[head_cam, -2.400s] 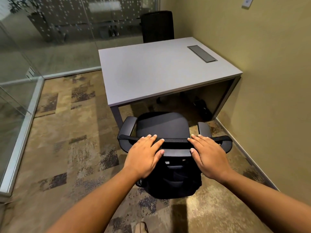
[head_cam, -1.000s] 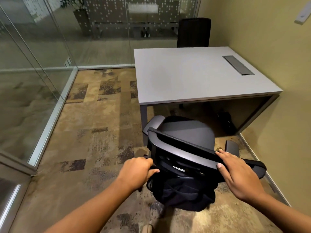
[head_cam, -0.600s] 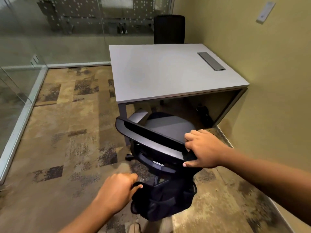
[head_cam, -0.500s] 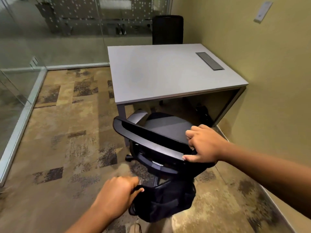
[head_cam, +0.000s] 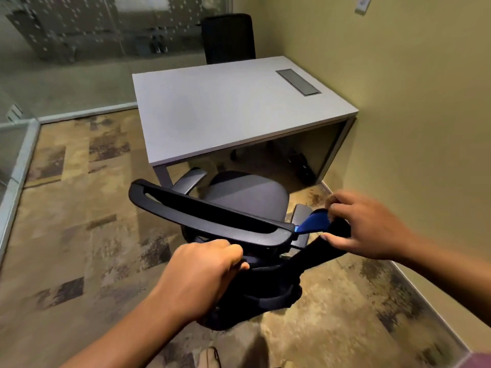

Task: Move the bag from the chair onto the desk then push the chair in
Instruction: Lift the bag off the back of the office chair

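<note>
bag (head_cam: 255, 296) hung behind the chair (head_cam: 212, 219) backrest, off the desk (head_cam: 225, 110); left hand (head_cam: 202, 277) was fisted on its top, right hand (head_cam: 364, 224) pinched its strap (head_cam: 318, 251) at the backrest's right end. chair sat turned at the desk's near edge, seat just outside it, backrest between the person and the desk. second chair (head_cam: 228, 38) stood at the far side, wall (head_cam: 411, 102) close on the right.

The office chair (head_cam: 247, 197) stands just before the surface (head_cam: 233, 107), its seat partly under the near edge, its backrest toward the camera. The bag (head_cam: 260, 296) hangs behind the backrest. A second chair (head_cam: 228, 38) stands behind the surface; a wall (head_cam: 411, 102) runs along its right side
</note>
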A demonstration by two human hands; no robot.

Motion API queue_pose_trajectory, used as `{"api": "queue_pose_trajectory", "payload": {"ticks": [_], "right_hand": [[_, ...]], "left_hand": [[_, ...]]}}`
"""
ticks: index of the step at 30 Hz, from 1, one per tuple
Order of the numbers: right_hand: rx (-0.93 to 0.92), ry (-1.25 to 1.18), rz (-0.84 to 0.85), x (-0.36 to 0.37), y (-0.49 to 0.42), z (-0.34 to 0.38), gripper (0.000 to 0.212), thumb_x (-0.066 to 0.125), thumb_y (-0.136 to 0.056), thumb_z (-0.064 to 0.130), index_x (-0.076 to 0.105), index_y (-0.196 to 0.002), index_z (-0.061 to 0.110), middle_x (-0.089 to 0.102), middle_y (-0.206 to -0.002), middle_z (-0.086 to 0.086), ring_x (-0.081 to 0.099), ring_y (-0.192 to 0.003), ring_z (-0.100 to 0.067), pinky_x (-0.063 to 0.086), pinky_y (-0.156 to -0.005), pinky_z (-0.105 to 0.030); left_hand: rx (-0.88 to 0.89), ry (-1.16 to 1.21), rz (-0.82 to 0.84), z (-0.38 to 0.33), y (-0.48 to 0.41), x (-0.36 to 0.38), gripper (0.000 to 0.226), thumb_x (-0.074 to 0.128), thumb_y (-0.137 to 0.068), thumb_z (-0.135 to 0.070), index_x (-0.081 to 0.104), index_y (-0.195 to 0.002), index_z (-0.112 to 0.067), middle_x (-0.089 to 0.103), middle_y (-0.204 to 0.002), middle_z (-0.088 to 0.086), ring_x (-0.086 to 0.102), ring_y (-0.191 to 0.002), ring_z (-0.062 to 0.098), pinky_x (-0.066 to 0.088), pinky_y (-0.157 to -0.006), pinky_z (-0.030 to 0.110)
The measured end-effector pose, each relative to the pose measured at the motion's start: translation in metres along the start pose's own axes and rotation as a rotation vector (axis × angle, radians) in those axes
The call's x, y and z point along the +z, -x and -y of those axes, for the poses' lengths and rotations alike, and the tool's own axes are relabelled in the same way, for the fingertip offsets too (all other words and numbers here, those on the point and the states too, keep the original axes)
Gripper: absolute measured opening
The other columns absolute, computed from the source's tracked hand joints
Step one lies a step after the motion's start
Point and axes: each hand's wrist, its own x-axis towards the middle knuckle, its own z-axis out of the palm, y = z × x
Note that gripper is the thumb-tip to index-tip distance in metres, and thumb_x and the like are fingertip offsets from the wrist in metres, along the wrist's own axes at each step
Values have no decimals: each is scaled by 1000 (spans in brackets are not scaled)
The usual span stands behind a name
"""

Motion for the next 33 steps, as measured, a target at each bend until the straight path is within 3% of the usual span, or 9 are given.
{"api": "queue_pose_trajectory", "payload": {"ticks": [3,8,12,15,17,21,26,30,33], "right_hand": [[25,-70,-49,14,48,-10,65,61,-76,61,47,-133,33,38,-152,12,37,-138,-9,33,-109,-25],[-110,-135,-14,67,129,4,92,64,-80,61,24,-153,23,17,-163,3,21,-149,-15,29,-118,-34],[-162,-275,-118,93,142,7,93,68,-82,58,19,-153,25,14,-164,-1,20,-149,-24,31,-115,-43],[-147,-388,-263,81,123,-12,94,80,-76,30,24,-152,28,19,-162,-8,23,-148,-30,30,-114,-47],[-168,-467,-319,63,111,-26,82,78,-79,19,34,-148,25,30,-158,-13,36,-143,-28,40,-110,-44],[-324,-432,-338,29,104,-46,60,70,-84,-2,52,-138,17,60,-135,-1,61,-120,-11,57,-86,-34],[-344,-440,-367,-13,114,-56,33,61,-92,11,63,-125,8,65,-129,-5,64,-116,-12,57,-88,-35],[-293,-481,-423,-29,113,-54,32,64,-87,2,67,-118,7,66,-125,-7,65,-114,-12,56,-92,-33],[-176,-528,-467,-34,112,-67,41,58,-82,-8,67,-118,10,66,-125,-5,65,-115,-13,53,-98,-33]], "left_hand": [[71,-5,-54,-23,-21,-12,31,50,-89,-41,49,-67,-19,53,-61,-2,54,-52,26,40,-40,33],[137,-1,-106,-56,-46,-38,33,53,-90,-39,53,-67,-16,52,-61,-4,51,-52,24,40,-40,36],[189,-1,-118,-80,-62,-58,32,57,-92,-38,60,-70,-14,56,-65,-3,54,-56,23,42,-43,39],[227,34,-151,-96,-72,-70,31,62,-91,-35,64,-72,-12,62,-69,-1,58,-59,26,46,-45,41],[230,28,-216,-105,-79,-75,27,66,-88,-33,64,-71,-12,66,-73,0,62,-62,27,48,-47,42],[229,20,-326,-118,-94,-74,21,70,-86,-29,65,-72,-13,68,-74,1,64,-65,24,48,-51,40],[86,39,-412,-107,-116,-51,23,69,-84,-38,66,-82,-16,71,-84,1,66,-72,24,52,-57,42],[-88,127,-474,-94,-138,-19,34,74,-83,-33,57,-109,-19,63,-125,3,62,-109,26,56,-80,48],[60,150,-527,-90,-145,11,42,68,-89,-30,53,-123,-9,51,-139,9,42,-135,22,42,-105,46]]}}
